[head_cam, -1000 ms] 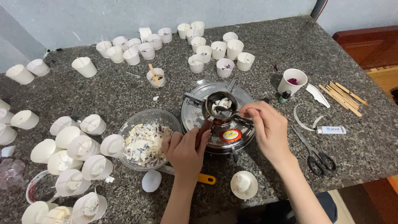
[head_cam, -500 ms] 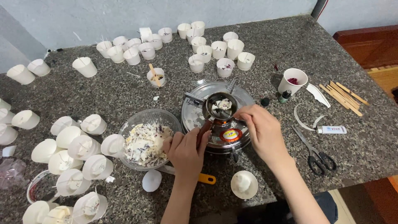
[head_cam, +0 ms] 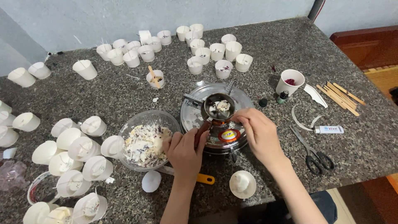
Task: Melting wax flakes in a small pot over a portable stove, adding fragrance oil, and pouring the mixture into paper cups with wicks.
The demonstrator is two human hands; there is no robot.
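Speckled granite tabletop, crowded with white paper cups, fills the view from above. Nearest the camera, a small white wax dome and a yellow-handled tool lie by the table's edge. Just beyond, the left hand closes its fingers around the reddish handle of a small metal melting pot, which sits over a round steel burner with pale wax lumps inside. The right hand reaches to the pot's rim with fingertips pinched narrow; what they hold, if anything, cannot be told. A clear bowl of wax scraps touches the left hand's side. Scissors, wooden sticks and a cup of red petals lie to the right, with rows of filled cups farthest back.

Likely hazards: fingers this near hot metal could burn, and a tilt of the gripped handle could slop molten wax onto the burner or tip the pot off its perch.
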